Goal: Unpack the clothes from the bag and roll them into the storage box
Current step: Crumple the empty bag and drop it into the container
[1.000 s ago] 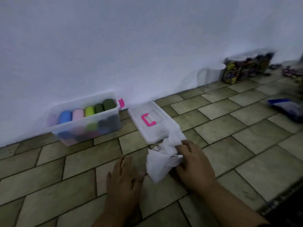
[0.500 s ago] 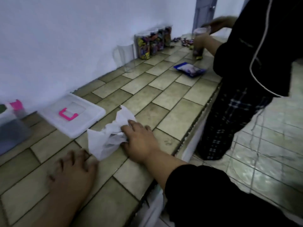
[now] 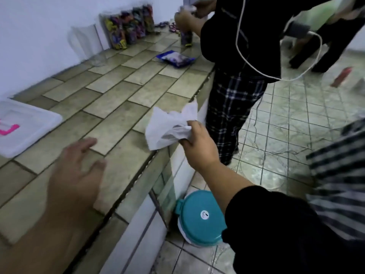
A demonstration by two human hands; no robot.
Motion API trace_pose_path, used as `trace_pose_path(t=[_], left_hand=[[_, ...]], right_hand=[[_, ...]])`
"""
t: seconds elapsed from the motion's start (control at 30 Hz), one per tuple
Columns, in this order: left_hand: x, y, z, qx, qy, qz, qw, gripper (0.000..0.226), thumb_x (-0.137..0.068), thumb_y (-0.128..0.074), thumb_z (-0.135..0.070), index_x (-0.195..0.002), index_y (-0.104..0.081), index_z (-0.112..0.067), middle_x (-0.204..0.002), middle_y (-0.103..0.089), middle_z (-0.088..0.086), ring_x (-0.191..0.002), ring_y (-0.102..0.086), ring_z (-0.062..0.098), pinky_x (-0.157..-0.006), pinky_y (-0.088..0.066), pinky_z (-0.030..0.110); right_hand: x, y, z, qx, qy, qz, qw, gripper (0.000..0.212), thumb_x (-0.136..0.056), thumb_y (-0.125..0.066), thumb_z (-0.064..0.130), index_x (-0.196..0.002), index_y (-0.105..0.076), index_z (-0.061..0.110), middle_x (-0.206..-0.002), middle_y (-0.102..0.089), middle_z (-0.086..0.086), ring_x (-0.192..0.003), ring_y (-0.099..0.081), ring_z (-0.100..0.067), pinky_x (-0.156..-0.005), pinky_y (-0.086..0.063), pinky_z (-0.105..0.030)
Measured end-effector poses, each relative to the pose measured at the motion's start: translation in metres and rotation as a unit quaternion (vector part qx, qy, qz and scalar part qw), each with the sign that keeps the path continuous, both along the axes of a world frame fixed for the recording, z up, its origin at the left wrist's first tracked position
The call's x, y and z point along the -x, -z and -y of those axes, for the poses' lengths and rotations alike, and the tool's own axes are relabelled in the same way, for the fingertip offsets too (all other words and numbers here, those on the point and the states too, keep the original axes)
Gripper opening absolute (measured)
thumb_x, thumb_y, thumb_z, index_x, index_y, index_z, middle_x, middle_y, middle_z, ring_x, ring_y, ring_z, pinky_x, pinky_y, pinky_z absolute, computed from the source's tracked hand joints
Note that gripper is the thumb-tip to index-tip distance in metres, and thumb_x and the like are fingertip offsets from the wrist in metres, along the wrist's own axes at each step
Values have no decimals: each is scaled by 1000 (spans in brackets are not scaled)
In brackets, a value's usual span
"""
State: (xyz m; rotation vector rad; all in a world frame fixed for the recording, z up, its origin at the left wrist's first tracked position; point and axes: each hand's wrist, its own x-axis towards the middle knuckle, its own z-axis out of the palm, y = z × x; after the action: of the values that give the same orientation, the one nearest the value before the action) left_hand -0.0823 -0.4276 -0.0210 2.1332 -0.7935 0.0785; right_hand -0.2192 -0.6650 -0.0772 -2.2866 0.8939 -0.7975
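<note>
Tiled counter along a white wall; clear box lid with a pink handle lies flat at the left edge. Jars of colourful packets stand against the wall at the far end, a blue packet lies near them. Another person in a black top and plaid trousers stands just beside the counter edge, hands busy with a jar. Teal round lid on a container sits on the floor below the counter. Right hand clenched around a crumpled white bag, lifted over the counter's edge, bag's loose end pointing up-left, long axis roughly horizontal. Left hand spread flat, fingers apart, holding nothing, over the tiles; contact unclear, blurred.
</note>
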Motion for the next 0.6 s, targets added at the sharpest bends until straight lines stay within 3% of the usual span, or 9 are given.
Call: trace_pose_path(t=[0.07, 0.13, 0.23, 0.4, 0.47, 0.53, 0.6], left_hand=[[44, -1, 38, 31, 109, 40, 993, 38, -83, -53, -34, -121, -55, -33, -114, -54, -17, -103, -52, -4, -88, -41, 16], [80, 16, 75, 24, 214, 22, 976, 35, -86, -51, -37, -120, -55, -34, -111, -57, -20, -106, -53, -8, -87, -42, 9], [114, 77, 124, -27, 315, -12, 949, 31, -87, -54, -29, -117, -59, -27, -111, -59, -17, -106, -53, -6, -91, -42, 12], [126, 223, 174, -254, 315, -96, 910, 43, -79, -49, -40, -121, -57, -33, -122, -55, -12, -111, -54, 7, -94, -44, 25], [123, 277, 185, -342, 307, -96, 883, 46, -79, -49, -43, -124, -55, -34, -130, -52, -10, -117, -52, 12, -97, -43, 28], [119, 323, 197, -411, 310, -65, 855, 48, -79, -48, -45, -125, -53, -33, -131, -52, -9, -119, -51, 15, -97, -44, 29], [117, 360, 213, -457, 323, -37, 828, 48, -79, -47, -45, -125, -53, -30, -128, -54, -8, -119, -49, 18, -96, -42, 29]], right_hand=[[33, 25, 25, -40, 55, 9, 998, 41, -87, -58, 25, -124, -43, 22, -132, -47, -3, -102, -55, -30, -70, -44, -35], [65, 56, 47, -93, 95, -9, 991, 41, -86, -60, 27, -124, -45, 22, -130, -50, -4, -105, -56, -29, -74, -46, -35], [109, 110, 71, -161, 141, -62, 975, 42, -87, -60, 31, -125, -44, 23, -127, -52, -6, -105, -56, -30, -76, -46, -37], [167, 201, 92, -278, 180, -80, 940, 34, -86, -59, 29, -118, -51, 24, -116, -60, -3, -104, -59, -27, -78, -47, -36], [179, 232, 96, -310, 173, -54, 933, 25, -85, -59, 27, -108, -58, 33, -109, -62, 11, -103, -60, -15, -76, -47, -31], [184, 259, 97, -315, 154, -45, 936, 31, -83, -60, 25, -99, -60, 51, -103, -60, 27, -96, -58, 7, -73, -44, -21], [184, 285, 101, -343, 155, -41, 926, 41, -82, -64, 21, -91, -58, 61, -99, -60, 28, -91, -59, 5, -74, -44, -22]])
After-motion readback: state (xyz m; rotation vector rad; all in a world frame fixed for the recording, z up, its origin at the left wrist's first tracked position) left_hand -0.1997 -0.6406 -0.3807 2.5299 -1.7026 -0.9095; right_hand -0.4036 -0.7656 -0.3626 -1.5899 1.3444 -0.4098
